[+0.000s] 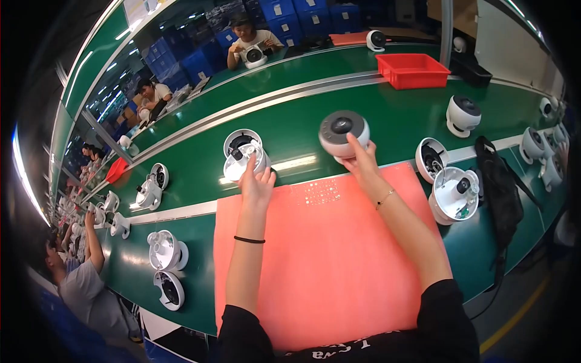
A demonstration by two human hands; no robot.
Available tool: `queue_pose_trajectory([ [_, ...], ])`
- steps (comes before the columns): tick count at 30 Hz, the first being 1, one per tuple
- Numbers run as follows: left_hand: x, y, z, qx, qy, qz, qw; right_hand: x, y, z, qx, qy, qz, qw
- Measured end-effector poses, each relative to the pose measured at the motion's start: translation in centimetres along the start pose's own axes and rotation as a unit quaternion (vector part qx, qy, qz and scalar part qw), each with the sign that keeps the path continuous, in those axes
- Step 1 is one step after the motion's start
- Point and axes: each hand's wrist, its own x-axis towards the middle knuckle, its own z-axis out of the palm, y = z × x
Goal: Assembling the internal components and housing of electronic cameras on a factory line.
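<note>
In my right hand [362, 160] is a round white camera [342, 134] with a grey face and a dark lens. The hand grips its near right side, above the far edge of the pink mat [327, 254]. My left hand [256, 186] is at an opened white camera housing [235, 169] beyond the mat's far left corner. Its index finger reaches over the rim and the other fingers fan out to the right; the thumb is mostly hidden. A dark-lined half shell [241, 140] sits just behind that housing.
Right of the mat are an opened camera [455, 196], a half shell [431, 158] and a black bag [499, 193]. An assembled camera [463, 115] and a red bin [413, 71] stand farther back. Opened cameras [166, 249] line the left; co-workers sit at left and across.
</note>
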Motion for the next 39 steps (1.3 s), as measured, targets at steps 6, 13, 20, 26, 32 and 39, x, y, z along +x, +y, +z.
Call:
queue_pose_trajectory([
  [6,-0.8,-1.8,0.4,-0.042,0.091,0.076,0.992,0.3,-0.2,-3.0,-0.03,-0.035,0.072,0.996],
  [13,0.4,-2.7,-1.1,-0.04,0.116,0.152,0.981,-1.2,0.7,-2.4,-0.065,-0.04,0.076,0.994],
  [20,0.7,0.9,-3.0,0.043,0.024,0.1,0.994,-3.3,-0.2,-1.1,-0.297,-0.165,-0.007,0.94],
  [26,-2.3,6.0,-1.3,0.201,0.009,0.057,0.978,-6.9,-1.7,2.1,-0.617,-0.211,-0.485,0.583],
  [32,-4.7,8.0,0.2,0.197,-0.102,0.016,0.975,-6.2,-2.0,1.9,-0.647,-0.149,-0.542,0.515],
  [39,-6.4,7.3,2.0,0.231,-0.149,0.018,0.961,-7.1,-5.2,-1.0,-0.572,-0.148,-0.678,0.438],
])
